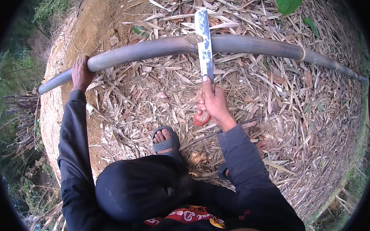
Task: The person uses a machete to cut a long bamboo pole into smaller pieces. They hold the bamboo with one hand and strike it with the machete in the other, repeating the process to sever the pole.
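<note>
Left hand [82, 73] grips pole [149, 50]; right hand [212, 101] clasps knife [205, 44].
Likely a stiff, slick pole, best held clear of the knife.

- The ground [100, 24] shows as bare brown soil at the upper left, paler along its left edge.
- Dry, straw-coloured leaf litter [151, 100] covers most of the rest, its pieces overlapping at all angles.
- A thin dark stick [202, 136] lies slantwise on the litter.
- A dark sandal [174, 137] with a foot in it rests just beside the stick's left end.
</note>
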`<state>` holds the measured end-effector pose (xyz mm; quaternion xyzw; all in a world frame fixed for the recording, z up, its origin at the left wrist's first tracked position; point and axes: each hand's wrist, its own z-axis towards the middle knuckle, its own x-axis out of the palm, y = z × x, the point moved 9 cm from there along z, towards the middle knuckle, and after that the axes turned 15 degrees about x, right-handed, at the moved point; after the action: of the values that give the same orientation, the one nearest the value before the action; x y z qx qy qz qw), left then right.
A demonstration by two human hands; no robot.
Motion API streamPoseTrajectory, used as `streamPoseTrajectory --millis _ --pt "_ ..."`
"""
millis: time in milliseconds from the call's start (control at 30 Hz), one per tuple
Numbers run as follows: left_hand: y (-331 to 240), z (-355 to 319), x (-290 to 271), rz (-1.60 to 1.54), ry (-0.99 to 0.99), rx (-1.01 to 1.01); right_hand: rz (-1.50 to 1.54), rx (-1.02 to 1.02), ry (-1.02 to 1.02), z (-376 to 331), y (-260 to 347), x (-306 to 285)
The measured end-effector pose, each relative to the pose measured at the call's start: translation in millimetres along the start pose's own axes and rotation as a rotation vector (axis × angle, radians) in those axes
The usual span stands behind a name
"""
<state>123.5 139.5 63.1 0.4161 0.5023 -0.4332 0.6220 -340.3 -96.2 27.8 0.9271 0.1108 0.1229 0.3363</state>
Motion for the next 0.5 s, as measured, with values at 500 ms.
streamPoseTrajectory --millis 500 --pt "-4 -4 5 -0.029 0.061 -0.029 0.324 -0.116 -0.049 -8 37 -17"
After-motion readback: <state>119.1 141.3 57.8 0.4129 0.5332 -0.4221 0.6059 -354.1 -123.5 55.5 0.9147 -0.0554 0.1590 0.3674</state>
